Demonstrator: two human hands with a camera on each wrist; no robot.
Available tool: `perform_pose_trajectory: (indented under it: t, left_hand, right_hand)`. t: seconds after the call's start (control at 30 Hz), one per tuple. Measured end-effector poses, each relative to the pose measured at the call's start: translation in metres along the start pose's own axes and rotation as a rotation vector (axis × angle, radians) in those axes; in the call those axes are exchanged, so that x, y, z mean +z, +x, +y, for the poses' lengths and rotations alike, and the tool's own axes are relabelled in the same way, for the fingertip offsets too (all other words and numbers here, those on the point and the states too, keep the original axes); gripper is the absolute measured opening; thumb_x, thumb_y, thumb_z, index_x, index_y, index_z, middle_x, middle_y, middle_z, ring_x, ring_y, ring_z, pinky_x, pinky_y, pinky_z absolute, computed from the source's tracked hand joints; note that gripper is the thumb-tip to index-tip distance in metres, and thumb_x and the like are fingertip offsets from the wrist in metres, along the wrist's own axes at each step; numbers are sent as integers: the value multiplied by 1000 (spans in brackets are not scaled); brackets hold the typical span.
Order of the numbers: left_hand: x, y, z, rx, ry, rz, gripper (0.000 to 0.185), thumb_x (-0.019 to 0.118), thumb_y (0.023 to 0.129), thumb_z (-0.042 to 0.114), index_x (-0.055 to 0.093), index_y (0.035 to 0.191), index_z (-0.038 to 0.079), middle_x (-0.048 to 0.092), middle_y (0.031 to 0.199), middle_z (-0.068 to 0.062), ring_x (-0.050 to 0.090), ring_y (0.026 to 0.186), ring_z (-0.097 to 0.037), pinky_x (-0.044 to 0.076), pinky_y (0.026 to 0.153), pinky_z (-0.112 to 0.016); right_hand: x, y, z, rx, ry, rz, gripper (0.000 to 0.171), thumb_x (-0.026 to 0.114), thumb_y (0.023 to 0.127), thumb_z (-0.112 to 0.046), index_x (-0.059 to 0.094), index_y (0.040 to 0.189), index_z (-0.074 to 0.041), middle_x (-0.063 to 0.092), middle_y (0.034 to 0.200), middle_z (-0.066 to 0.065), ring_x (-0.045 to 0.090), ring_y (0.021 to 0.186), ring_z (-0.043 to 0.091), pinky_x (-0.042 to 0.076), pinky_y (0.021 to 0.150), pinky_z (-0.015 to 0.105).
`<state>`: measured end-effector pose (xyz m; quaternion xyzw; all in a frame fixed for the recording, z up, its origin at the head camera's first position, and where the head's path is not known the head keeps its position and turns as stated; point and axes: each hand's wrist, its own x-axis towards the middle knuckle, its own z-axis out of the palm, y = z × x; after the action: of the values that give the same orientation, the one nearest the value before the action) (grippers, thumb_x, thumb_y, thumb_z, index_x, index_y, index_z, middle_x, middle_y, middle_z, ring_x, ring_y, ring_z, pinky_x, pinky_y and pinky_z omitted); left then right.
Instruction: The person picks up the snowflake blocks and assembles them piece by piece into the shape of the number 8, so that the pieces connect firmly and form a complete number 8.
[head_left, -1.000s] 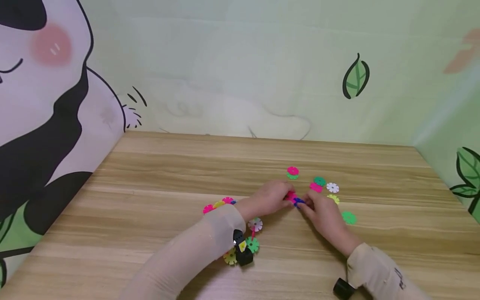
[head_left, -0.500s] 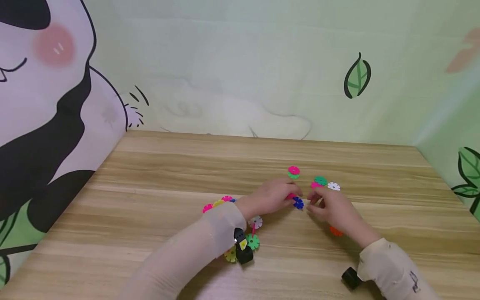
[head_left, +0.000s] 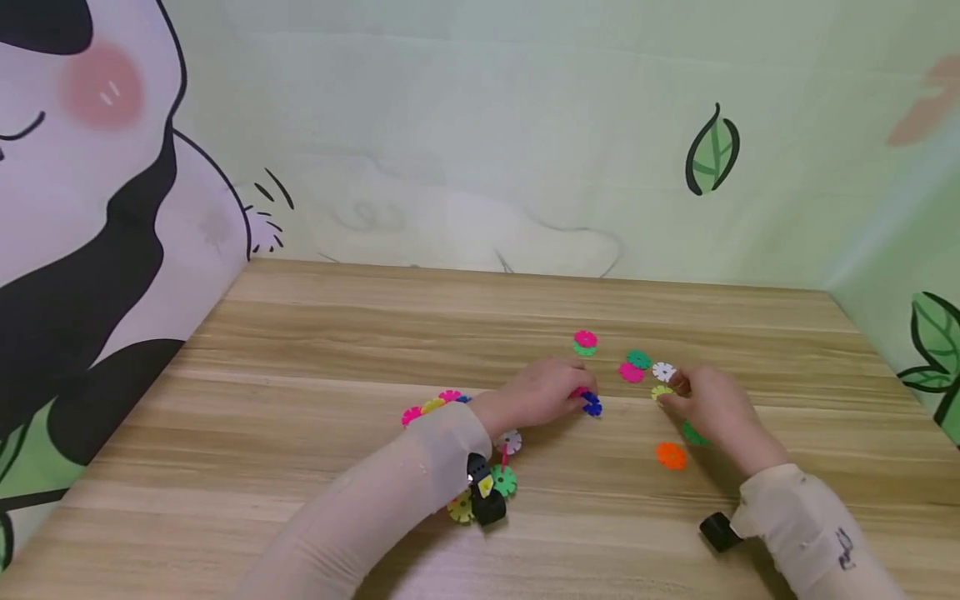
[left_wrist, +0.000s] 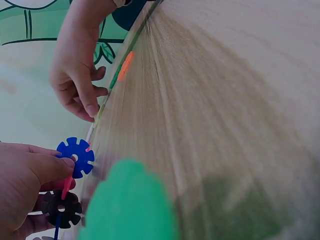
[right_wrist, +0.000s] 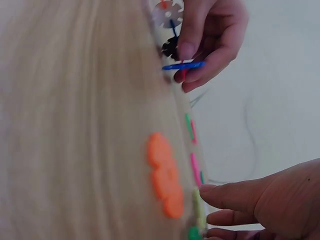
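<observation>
while left hand [head_left: 543, 393] pinches blue disc [head_left: 592, 405], right hand [head_left: 712, 408] fingertips apparently touching yellow disc [head_left: 661, 391], loosely curled

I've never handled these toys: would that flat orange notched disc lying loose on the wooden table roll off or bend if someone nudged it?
The flat orange notched plastic disc lies flat on the wooden table, so it would probably slide, not roll. It looks thin and small, likely light. The similar blue notched disc stays flat on edge in the left hand, suggesting stiffness.

Wooden table [head_left: 315, 400] set in a corner of pale green cartoon-printed walls [head_left: 480, 133]
</observation>
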<state>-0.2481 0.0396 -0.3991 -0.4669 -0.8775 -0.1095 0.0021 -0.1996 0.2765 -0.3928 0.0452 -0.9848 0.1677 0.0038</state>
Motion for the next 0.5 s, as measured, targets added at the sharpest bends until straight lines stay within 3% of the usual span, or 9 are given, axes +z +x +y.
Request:
perform_pose_trajectory:
  t: [0.4, 0.5]
  left_hand:
    - [0, 1, 2, -24, 5, -11, 15, 62, 94, 21, 71, 105, 16, 67, 109, 1, 62, 100, -12, 50, 87, -22]
    - [1, 1, 1, -23, 2, -9, 14, 62, 94, 20, 70, 105, 16, 67, 109, 1, 62, 100, -12, 50, 87, -22]
  right_hand:
    - [5, 4, 6, -21, 47, 26, 31, 72, 85, -21, 58, 95, 5, 62, 88, 19, 56, 78, 29, 48, 72, 44]
    - [5, 4, 6, -18, 63, 27, 30, 72, 85, -20, 56, 95, 3, 60, 86, 17, 54, 75, 27, 46, 68, 38]
